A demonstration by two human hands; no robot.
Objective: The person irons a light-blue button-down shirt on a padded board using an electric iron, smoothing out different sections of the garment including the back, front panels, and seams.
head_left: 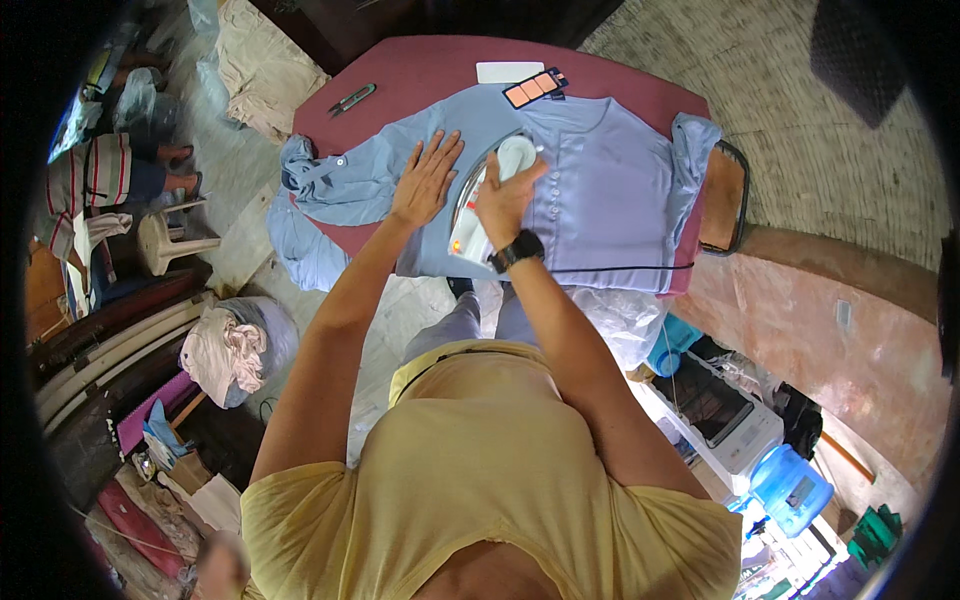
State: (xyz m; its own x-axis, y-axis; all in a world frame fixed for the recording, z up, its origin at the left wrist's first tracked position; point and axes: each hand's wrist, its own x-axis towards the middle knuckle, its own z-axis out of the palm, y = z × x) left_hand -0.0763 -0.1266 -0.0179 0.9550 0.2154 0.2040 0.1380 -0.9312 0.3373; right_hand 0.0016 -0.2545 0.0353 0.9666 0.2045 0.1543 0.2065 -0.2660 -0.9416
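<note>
A light blue shirt point(610, 200) with a row of buttons lies spread on a maroon-covered ironing board point(430, 65). My right hand point(507, 205) is wrapped round the handle of a white clothes iron point(470, 242), which rests on the shirt near its middle; a small orange light glows at its near end. The fingers of my left hand point(428, 180) are stretched out, palm down on the blue fabric just left of the iron. From below my right wrist a dark cord point(620, 268) runs right across the cloth.
Thread snips point(352, 100) lie at the board's far left. Beyond the shirt are a white card point(510, 72) and a dark case with peach panels point(535, 88). A plastic stool point(170, 240) and another person point(120, 175) are at left. A blue water jug point(792, 490) stands at lower right.
</note>
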